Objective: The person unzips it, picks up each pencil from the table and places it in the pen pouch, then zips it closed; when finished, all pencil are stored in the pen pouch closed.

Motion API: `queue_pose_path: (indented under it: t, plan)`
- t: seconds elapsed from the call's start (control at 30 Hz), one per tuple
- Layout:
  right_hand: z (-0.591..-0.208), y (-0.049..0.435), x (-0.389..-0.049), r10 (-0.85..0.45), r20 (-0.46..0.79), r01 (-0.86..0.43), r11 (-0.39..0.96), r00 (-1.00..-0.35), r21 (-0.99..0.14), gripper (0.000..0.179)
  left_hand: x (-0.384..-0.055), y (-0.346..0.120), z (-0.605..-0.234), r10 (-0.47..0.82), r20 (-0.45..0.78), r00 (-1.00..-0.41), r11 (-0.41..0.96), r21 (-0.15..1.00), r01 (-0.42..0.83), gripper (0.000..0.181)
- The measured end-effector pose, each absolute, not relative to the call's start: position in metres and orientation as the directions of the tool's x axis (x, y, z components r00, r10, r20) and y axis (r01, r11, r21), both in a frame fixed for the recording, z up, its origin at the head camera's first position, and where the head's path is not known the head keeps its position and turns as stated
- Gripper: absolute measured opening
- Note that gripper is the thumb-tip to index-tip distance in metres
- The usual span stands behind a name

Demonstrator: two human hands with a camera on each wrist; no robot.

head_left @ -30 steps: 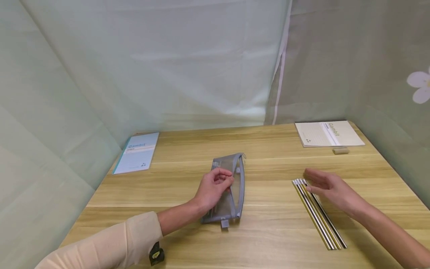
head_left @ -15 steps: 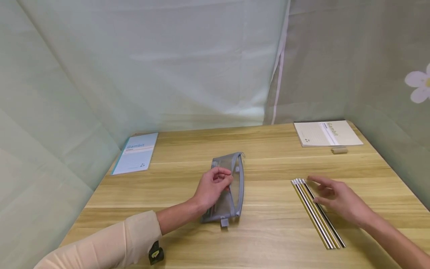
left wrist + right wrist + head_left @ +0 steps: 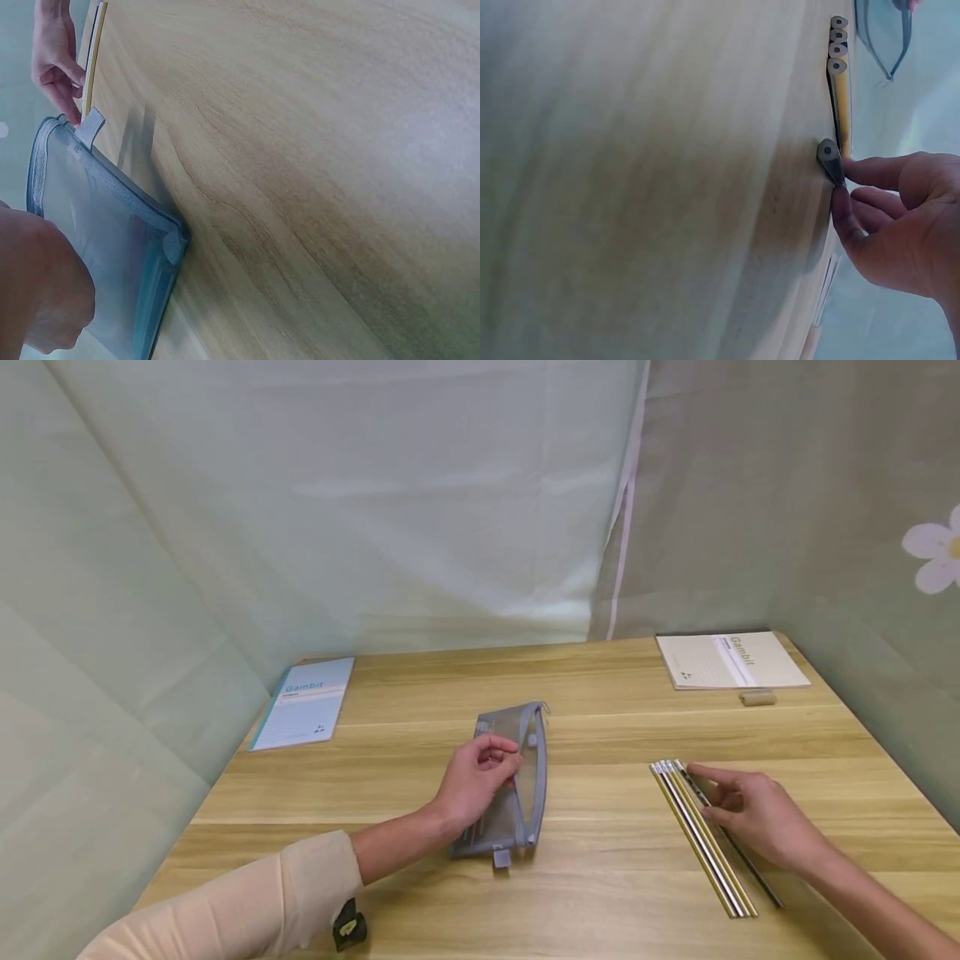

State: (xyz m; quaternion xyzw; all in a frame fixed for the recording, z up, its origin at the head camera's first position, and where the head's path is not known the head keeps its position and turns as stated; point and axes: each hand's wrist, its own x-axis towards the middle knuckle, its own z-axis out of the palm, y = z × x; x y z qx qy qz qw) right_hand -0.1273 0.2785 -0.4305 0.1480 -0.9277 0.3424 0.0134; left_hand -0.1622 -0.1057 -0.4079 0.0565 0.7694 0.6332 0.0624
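Note:
A grey mesh zip pencil case [image 3: 495,831] stands with its mouth open near the table's middle. My left hand [image 3: 472,781] pinches the near edge of that mouth; the fingertips are partly hidden. Through the mesh, long shapes show faintly in the left wrist view, on the case's [image 3: 112,225] lower side. To the right, several yellow, black and silvery pencils [image 3: 708,860] lie side by side. My right hand [image 3: 757,818] pinches a black pencil [image 3: 759,875] between thumb and finger. In the right wrist view, the black pencil's [image 3: 828,151] unsharpened end sits apart from the row.
A blue notebook [image 3: 303,703] lies at the back left of the wooden table [image 3: 600,893]. At the back right is a cream notebook [image 3: 697,660], with a small grey-brown cylindrical object [image 3: 757,697] in front of it. Fabric curtains [image 3: 450,510] hang close around the table.
My right hand has shifted slightly nearer and taken hold of the black pencil. Its near end has swung right, away from the row. The left hand and pencil case have stayed put.

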Motion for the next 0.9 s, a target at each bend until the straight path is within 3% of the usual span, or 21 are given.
queue_pose_path:
  t: [0.5,0.9]
  plan:
    - [-0.423,0.267,-0.128,-0.175,0.140,-0.223,0.793,-0.975,-0.566,0.049,-0.161,-0.108,-0.412,0.165,-0.008,-0.986,0.179,0.984,0.022,0.019]
    - [-0.404,0.267,-0.137,-0.070,-0.042,-0.019,0.695,-0.997,-0.719,0.051,-0.161,-0.109,-0.412,0.164,-0.006,-0.986,0.185,0.983,0.024,0.019]
